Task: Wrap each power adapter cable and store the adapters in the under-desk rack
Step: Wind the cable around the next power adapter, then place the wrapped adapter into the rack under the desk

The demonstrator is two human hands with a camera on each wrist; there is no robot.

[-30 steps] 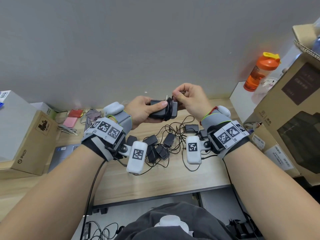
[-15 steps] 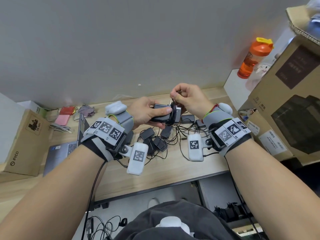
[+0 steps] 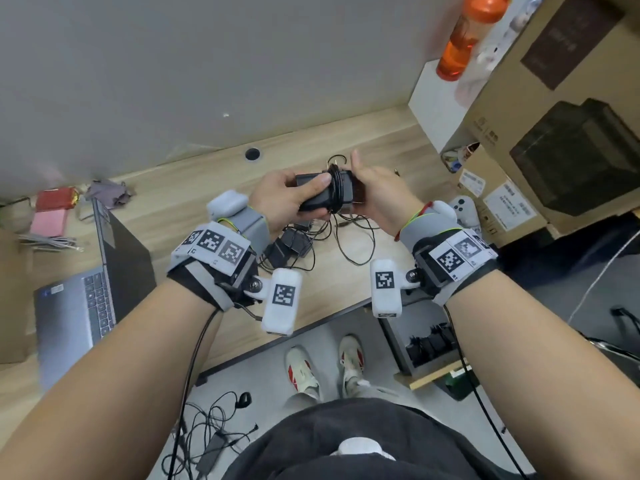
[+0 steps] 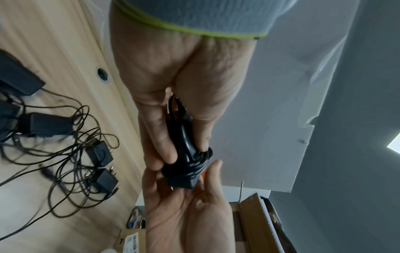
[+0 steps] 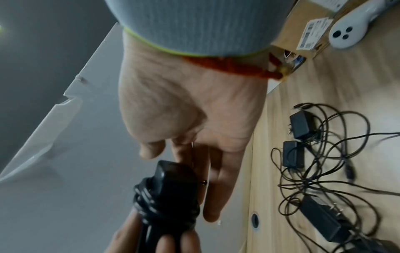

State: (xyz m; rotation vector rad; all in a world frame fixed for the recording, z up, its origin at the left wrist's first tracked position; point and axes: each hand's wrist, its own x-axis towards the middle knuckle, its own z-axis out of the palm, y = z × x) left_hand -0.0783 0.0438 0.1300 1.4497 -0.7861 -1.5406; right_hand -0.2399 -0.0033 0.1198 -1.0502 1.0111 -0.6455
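My left hand (image 3: 313,197) grips a black power adapter (image 3: 306,180) above the desk, thumb on top and fingers beneath. Its thin black cable (image 3: 335,192) is wound in several turns round the body (image 5: 173,176). My right hand (image 3: 356,188) cups the adapter's right end with straight fingers (image 5: 214,188) and the thumb raised; the palm lies open under it. A tangle of other adapters and loose cables (image 3: 291,244) lies on the desk below my hands. Under the desk at the right, the rack (image 3: 393,341) holds several black adapters.
An open laptop (image 3: 79,306) sits at the left desk edge. Cardboard boxes (image 3: 554,133), an orange bottle (image 3: 460,46) and a white controller (image 3: 464,209) crowd the right. A cable hole (image 3: 252,154) is near the wall. Shoes and loose cables (image 3: 214,434) are on the floor.
My head has tilted down, so the floor and rack now show. My right hand has let go of the cable end it pinched and opened around the adapter's end.
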